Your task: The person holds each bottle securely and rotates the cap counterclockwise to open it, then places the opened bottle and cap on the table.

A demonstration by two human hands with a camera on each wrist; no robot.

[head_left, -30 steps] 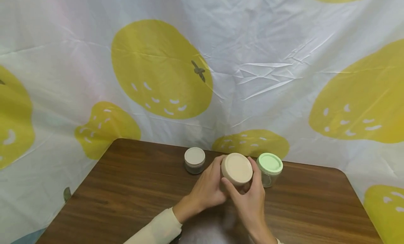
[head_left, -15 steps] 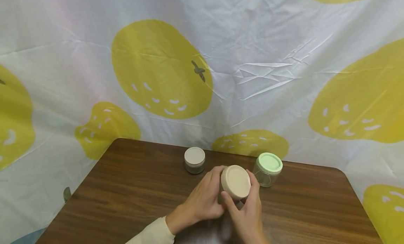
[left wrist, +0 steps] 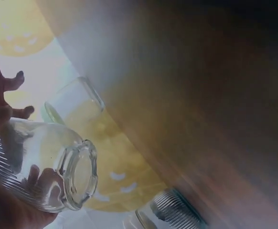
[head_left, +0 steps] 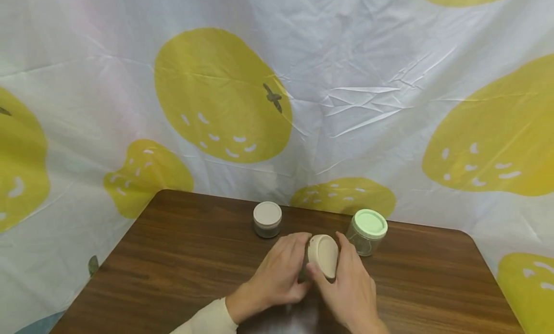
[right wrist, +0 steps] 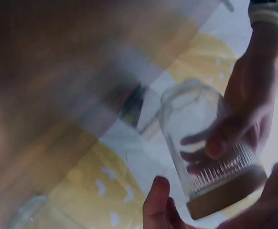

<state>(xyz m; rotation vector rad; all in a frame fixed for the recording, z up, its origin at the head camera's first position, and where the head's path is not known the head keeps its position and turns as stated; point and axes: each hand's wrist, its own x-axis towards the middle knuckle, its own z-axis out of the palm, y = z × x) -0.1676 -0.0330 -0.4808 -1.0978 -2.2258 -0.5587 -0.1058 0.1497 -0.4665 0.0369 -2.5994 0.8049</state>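
Gripping the glass jar round its body, the left hand holds it tilted above the table, probably so that its beige lid is turned to the right hand; this one is spread about the lid, its fingers standing apart from the rim, and whether the thumb presses I cannot tell. Behind stand a small jar and, near the right fingertips, a green-lidded jar; this second one could perhaps hinder a wide movement.
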